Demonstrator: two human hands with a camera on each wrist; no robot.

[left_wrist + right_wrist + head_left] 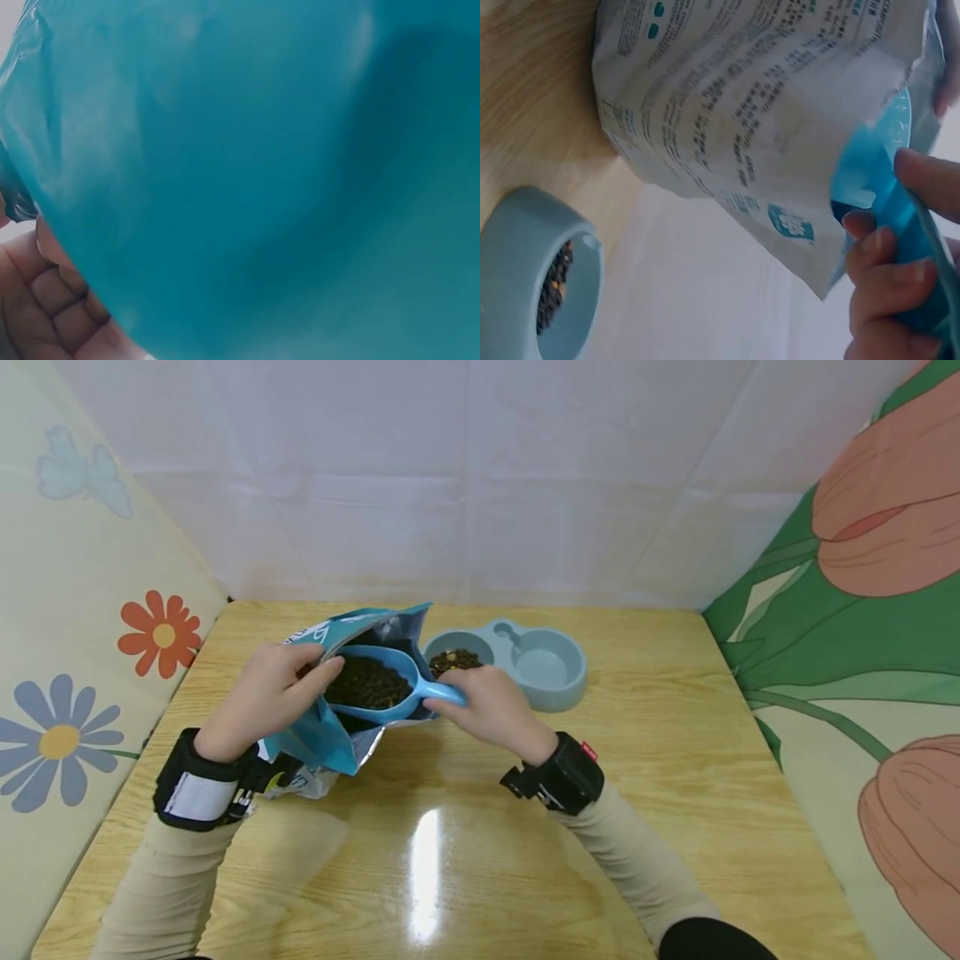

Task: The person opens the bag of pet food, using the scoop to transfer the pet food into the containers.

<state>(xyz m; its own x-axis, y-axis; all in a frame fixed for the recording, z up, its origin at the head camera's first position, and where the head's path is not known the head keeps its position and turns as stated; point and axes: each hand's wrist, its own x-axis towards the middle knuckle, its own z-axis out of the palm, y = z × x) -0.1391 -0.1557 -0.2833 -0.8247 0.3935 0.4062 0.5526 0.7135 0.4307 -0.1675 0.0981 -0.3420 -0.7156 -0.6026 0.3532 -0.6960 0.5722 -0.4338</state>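
Nearest you, black wrist straps (198, 785) are showing. Your left hand (273, 693) is pinching the rim of the teal bag (333, 745), thumb and fingers clamped on it. Your right hand (491, 706) is gripping the handle of the blue scoop (423, 687), fingers curling round it. The scoop is sitting in the bag's open mouth, carrying dark granules (367, 683), bag walls hemming it in. It's pointing left, long axis running crosswise, handle end slightly nearer you. Just beyond, your right hand is hiding part of the grey-blue double dish (562, 693); pellets (456, 660) are lying in its left compartment. A shiny wood-grain table (675, 843) is supporting everything, a creased white backdrop (465, 510) standing behind, flowered panels (862, 635) flanking.
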